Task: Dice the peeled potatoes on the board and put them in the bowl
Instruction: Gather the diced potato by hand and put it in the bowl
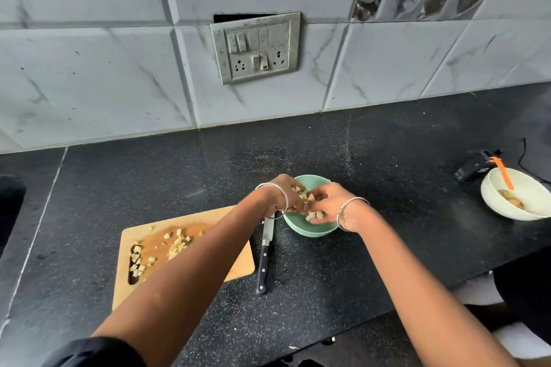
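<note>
- A black speckled stone counter (387, 143) is seen running along a tiled wall.
- A wooden cutting board (238, 262) is laid flat on it at the left.
- A black-handled knife (264, 259) is laid just right of the board, blade pointing away.
- A green bowl (310, 231) is set near the knife's blade.
- A white bowl (507, 205) is set well apart at the right, with a black corded device (471, 170) just behind it.

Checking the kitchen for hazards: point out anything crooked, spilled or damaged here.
The grey metal switch plate on the tiled wall sits tilted, with a dark gap open above its top edge. Pale potato cubes lie in the wooden cutting board's handle slot.
</note>
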